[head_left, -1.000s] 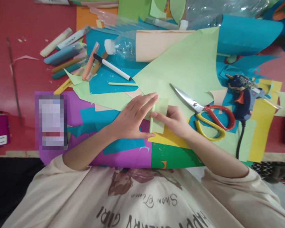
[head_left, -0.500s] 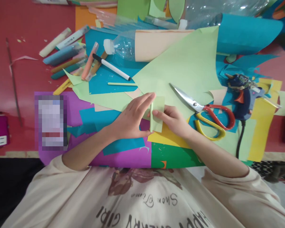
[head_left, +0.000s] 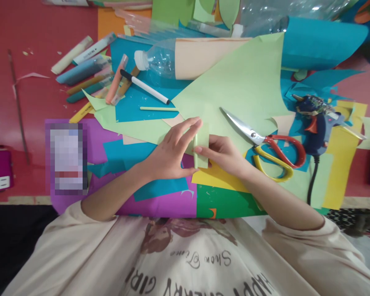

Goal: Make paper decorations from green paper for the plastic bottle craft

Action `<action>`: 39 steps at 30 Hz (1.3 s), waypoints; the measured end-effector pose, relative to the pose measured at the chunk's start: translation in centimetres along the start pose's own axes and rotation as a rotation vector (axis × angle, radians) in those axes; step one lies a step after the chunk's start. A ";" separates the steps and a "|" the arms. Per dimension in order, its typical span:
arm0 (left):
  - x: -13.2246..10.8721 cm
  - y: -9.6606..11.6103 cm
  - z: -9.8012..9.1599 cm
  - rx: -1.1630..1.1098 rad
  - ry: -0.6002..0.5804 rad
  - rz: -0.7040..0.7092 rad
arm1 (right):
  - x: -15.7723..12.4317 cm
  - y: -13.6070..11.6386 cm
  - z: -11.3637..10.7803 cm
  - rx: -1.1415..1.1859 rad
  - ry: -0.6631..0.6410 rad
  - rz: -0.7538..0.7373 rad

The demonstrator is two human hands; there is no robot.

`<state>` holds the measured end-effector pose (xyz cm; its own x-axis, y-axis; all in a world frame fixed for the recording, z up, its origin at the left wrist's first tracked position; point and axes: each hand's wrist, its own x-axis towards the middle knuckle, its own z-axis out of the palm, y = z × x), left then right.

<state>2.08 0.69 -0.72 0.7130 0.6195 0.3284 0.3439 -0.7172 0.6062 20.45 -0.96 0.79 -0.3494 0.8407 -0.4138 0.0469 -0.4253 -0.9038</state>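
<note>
A small pale green paper piece [head_left: 203,142] is between my two hands, its left edge rolled into a thin tube. My left hand [head_left: 172,150] spans the tube, fingertips at its far end and thumb at its near end. From the right, my right hand [head_left: 223,152] pinches the paper, with the thumb on the rolled edge and the other fingers partly hidden beneath. A finished-looking thin green paper roll [head_left: 158,109] lies beyond my left hand. Scissors [head_left: 255,139] with red and yellow handles lie open-bladed to the right, on a large light green sheet [head_left: 234,90].
A glue gun [head_left: 319,123] with a black cord rests at the right. Behind are a paper-wrapped plastic bottle [head_left: 163,61], a black-and-white pen [head_left: 146,88] and several markers [head_left: 83,70]. A blurred phone-like rectangle [head_left: 66,158] lies left, among coloured paper sheets [head_left: 166,205].
The green paper has shifted slightly left and stands a little straighter. Its flat part looks narrower beside the rolled edge. My right hand has moved slightly left with it.
</note>
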 end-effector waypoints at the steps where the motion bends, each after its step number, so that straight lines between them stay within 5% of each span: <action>1: 0.0 -0.1 0.1 -0.013 0.009 0.005 | 0.0 -0.1 0.0 0.002 -0.020 -0.003; 9: -0.2 -0.7 0.5 -0.058 0.087 0.035 | -0.3 -0.5 -0.4 -0.040 -0.105 0.008; 21: 0.1 -0.4 0.0 0.062 0.066 0.027 | -0.3 -0.2 0.2 -0.176 0.084 -0.093; 32: -0.2 -0.3 0.5 0.083 0.072 0.022 | -0.1 0.0 0.5 -0.128 0.093 -0.056; 35: -0.1 -0.2 0.5 -0.083 0.090 -0.058 | -0.1 -0.1 0.4 -0.105 0.043 -0.061; 39: 0.3 0.4 0.0 -0.376 0.167 -0.358 | -0.2 -0.1 0.3 -0.112 0.009 -0.079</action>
<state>2.43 0.61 -0.32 0.4742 0.8683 0.1459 0.2832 -0.3073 0.9085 20.17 -1.16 0.97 -0.3479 0.8733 -0.3410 0.1236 -0.3178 -0.9401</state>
